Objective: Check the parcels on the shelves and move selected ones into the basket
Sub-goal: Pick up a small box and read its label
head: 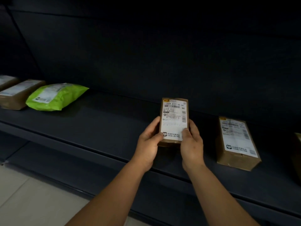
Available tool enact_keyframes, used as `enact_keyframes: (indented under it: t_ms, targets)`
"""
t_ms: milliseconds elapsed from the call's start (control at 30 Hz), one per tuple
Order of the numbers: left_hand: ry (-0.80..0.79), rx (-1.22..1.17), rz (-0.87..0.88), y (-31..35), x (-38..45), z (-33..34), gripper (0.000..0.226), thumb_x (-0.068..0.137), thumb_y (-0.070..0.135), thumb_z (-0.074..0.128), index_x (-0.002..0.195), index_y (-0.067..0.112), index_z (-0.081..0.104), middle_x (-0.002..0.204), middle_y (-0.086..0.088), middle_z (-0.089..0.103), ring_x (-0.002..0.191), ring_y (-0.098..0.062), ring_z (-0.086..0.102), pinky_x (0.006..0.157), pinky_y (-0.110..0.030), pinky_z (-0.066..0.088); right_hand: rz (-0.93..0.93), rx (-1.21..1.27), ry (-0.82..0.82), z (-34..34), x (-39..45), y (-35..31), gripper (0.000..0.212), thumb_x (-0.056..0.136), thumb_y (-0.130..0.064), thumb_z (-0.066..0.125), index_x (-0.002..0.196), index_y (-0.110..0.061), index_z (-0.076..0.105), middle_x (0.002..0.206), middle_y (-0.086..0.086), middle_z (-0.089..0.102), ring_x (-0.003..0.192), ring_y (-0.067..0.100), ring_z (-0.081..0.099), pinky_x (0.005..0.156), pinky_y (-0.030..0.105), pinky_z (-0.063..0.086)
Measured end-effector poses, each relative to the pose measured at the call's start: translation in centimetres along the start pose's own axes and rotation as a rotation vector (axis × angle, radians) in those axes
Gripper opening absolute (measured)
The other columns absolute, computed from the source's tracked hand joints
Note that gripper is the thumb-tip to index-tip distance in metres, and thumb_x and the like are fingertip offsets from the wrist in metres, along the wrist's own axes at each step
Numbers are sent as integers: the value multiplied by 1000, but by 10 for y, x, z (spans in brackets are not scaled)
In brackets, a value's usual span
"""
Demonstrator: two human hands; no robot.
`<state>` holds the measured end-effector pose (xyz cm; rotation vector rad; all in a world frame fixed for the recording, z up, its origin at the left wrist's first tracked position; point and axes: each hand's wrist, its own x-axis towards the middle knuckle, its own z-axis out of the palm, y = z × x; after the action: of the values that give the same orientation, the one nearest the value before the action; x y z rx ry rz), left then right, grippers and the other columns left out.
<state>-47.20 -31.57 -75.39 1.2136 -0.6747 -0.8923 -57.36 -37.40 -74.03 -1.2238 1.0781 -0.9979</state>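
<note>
Altogether two hands [149, 144] hold one parcel [174, 118]; five more parcels [237, 142] shelved.

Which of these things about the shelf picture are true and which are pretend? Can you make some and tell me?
1. Both hands hold one brown parcel. True: the left hand and the right hand grip the held brown parcel by its lower end.
2. The held parcel's white label faces away from the camera. False: the label faces the camera.
3. A green bag parcel lies on the shelf to the left. True.
4. The green bag is stacked on top of the held parcel. False: they are far apart.
5. Another brown parcel lies on the shelf right of the hands. True.
6. A basket sits on the shelf. False: no basket is in view.
</note>
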Motion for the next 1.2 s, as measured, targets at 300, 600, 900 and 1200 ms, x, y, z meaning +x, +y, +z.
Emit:
enact_keyframes:
  t_ms: [300,600,900,1200]
  targets:
    - [-23,-26,34,-4,1,-4,56,90,-10,48,137,21,51,129,1,63,119,-10,58,96,-30,50,-52,15,-22,-6,-2,4,47,102,-9,42,146,-24,41,119,-12,62,101,-1,62,79,18,53]
    - [-6,53,-11,1,2,2,45,97,6,48,139,26,48,119,10,64,108,-1,61,85,-16,49,-12,-107,-4,-3,5,7,47,104,-26,37,151,-26,32,137,-2,55,118,11,56,102,35,47]
    - [144,347,11,20,9,23,45,101,24,44,146,18,38,147,-1,43,131,-15,44,112,-33,36,25,-203,60,-11,2,-22,52,105,-36,30,154,-23,19,155,4,33,140,21,34,111,33,29]
    - [41,438,183,40,1,100,47,100,31,45,146,24,37,145,4,44,129,-11,45,111,-30,35,-294,-274,197,-66,3,-68,49,103,-38,34,149,-20,32,152,-3,36,138,13,36,105,21,27]
